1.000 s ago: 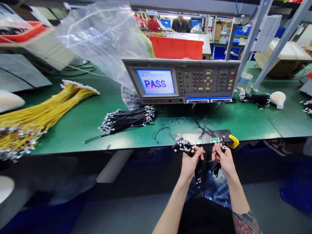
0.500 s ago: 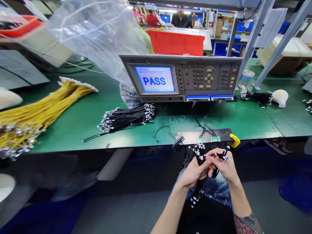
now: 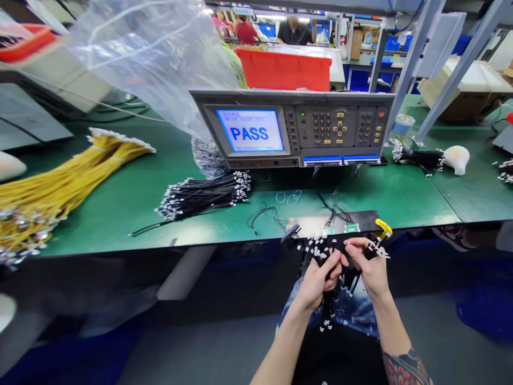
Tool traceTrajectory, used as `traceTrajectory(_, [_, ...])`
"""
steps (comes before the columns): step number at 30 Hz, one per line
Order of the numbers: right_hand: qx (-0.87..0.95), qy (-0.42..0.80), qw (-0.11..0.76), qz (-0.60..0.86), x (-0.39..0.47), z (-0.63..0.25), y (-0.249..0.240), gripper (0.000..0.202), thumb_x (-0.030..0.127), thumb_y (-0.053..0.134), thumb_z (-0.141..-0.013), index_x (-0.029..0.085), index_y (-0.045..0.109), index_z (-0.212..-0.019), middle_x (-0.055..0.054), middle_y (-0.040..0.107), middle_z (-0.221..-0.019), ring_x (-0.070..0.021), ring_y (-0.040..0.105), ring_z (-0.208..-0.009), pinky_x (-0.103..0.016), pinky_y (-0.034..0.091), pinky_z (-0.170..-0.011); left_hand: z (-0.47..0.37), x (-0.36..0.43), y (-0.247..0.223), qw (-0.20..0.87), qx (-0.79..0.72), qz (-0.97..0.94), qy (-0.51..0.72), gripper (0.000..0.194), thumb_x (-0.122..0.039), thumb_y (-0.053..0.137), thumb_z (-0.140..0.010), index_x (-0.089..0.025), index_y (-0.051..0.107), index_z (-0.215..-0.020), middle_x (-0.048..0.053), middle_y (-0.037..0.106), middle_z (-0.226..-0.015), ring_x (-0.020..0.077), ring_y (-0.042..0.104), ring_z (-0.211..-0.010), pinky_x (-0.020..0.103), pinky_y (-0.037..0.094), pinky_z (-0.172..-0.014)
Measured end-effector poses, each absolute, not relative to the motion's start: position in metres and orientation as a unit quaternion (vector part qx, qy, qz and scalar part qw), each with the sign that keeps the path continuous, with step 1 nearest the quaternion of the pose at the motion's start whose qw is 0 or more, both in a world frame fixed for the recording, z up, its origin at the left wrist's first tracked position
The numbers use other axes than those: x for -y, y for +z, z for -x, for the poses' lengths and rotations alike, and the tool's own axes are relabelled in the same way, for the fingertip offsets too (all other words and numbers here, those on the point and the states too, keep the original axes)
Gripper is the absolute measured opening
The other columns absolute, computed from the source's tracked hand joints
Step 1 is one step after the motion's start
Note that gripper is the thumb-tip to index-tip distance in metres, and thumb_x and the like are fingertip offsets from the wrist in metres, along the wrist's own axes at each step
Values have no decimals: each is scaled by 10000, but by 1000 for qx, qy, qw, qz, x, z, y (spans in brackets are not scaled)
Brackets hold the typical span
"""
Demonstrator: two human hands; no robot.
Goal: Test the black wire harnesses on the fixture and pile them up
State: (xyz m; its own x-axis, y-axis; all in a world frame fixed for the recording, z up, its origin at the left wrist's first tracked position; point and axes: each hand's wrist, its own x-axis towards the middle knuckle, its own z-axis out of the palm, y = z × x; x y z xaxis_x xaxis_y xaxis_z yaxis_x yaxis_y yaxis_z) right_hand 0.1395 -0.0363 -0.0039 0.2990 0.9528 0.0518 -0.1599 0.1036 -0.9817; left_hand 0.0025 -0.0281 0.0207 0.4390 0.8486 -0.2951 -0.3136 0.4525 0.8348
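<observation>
My left hand (image 3: pixel 320 280) is closed round a bundle of black cables (image 3: pixel 328 307) with small white connectors at both ends, held over my lap. Close beside it, my right hand (image 3: pixel 371 267) grips a smaller group of black cables, whose white connectors (image 3: pixel 378 248) stick out above the fingers. Thumb and index finger of the right hand are near the left fingertips, with a small gap between the hands. Just beyond them, two small green circuit boards (image 3: pixel 351 229) sit on a fixture bar (image 3: pixel 316 224) at the bench edge. The tester (image 3: pixel 294 128) behind reads PASS.
A larger black cable bundle (image 3: pixel 204 195) and long yellow cables (image 3: pixel 76 182) lie on the green bench (image 3: pixel 192 232) to the left. A yellow clamp handle (image 3: pixel 383 229) juts up at the fixture's right end. Another black cable bundle (image 3: pixel 419 156) lies farther right. A person (image 3: pixel 296 33) sits far behind.
My right hand has moved slightly right and up, away from the left, with its cables. The connectors over my left hand have fanned out leftward. The view has shifted a little.
</observation>
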Motion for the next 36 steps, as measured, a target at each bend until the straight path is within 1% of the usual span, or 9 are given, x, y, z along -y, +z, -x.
traceTrajectory(4, [393,447,632,497,36,-135,-5,204,411,818,-812,214,830,-865,-7,660,-654,-123,498,-542,-250,394,-460,-5,31,20,719,-409,-374,419,612,-727,818,-677,-154,611,-737,-118,281,-517,16,168,-408,203,90,-403])
traceTrajectory(7, [393,455,635,485,37,-131,-1,202,410,804,-832,209,825,-839,-9,656,-696,-108,489,-533,-243,375,-447,-5,31,20,708,-417,-391,416,653,-773,803,-650,-157,609,-739,-113,286,-515,26,188,-422,211,102,-408])
traceTrajectory(13, [275,495,700,436,33,-133,8,297,486,799,-814,202,716,-832,-12,703,-767,-14,204,-390,-220,138,-365,2,30,13,702,-440,-436,353,662,-807,707,-718,-153,656,-806,-101,360,-484,50,272,-368,221,198,-384])
traceTrajectory(16, [238,482,727,428,28,-143,9,325,514,775,-816,216,645,-812,16,671,-680,-8,142,-369,-204,117,-354,8,29,9,687,-470,-410,373,625,-762,758,-693,-151,667,-787,-114,321,-477,40,244,-361,214,165,-381])
traceTrajectory(18, [242,475,723,439,25,-150,6,338,521,777,-797,213,639,-789,51,589,-576,-10,130,-355,-198,112,-342,13,29,8,671,-479,-383,416,566,-691,810,-687,-145,671,-752,-100,351,-493,27,231,-384,205,125,-399])
traceTrajectory(21, [260,472,703,465,22,-154,-3,350,506,812,-753,196,653,-725,76,489,-483,-22,182,-346,-196,132,-337,22,26,8,668,-459,-345,473,484,-562,893,-642,-139,692,-762,-51,518,-560,4,224,-393,201,99,-410])
traceTrajectory(25, [307,447,672,505,18,-149,-18,353,490,822,-770,175,684,-693,56,513,-481,-49,319,-378,-209,213,-368,29,21,8,700,-419,-306,490,500,-488,949,-582,-143,736,-876,5,684,-695,-21,195,-376,196,115,-394])
traceTrajectory(31, [351,414,651,530,13,-143,-27,353,486,790,-819,175,693,-682,25,578,-526,-99,454,-461,-244,338,-453,23,19,8,707,-396,-310,497,517,-587,921,-628,-143,741,-820,-30,605,-616,-18,198,-362,183,99,-376])
traceTrajectory(36, [357,407,649,535,14,-142,-23,309,448,767,-842,175,711,-708,30,595,-537,-95,462,-470,-253,378,-511,15,19,12,704,-420,-325,471,579,-665,892,-624,-127,740,-773,-28,578,-637,-27,195,-380,184,85,-388])
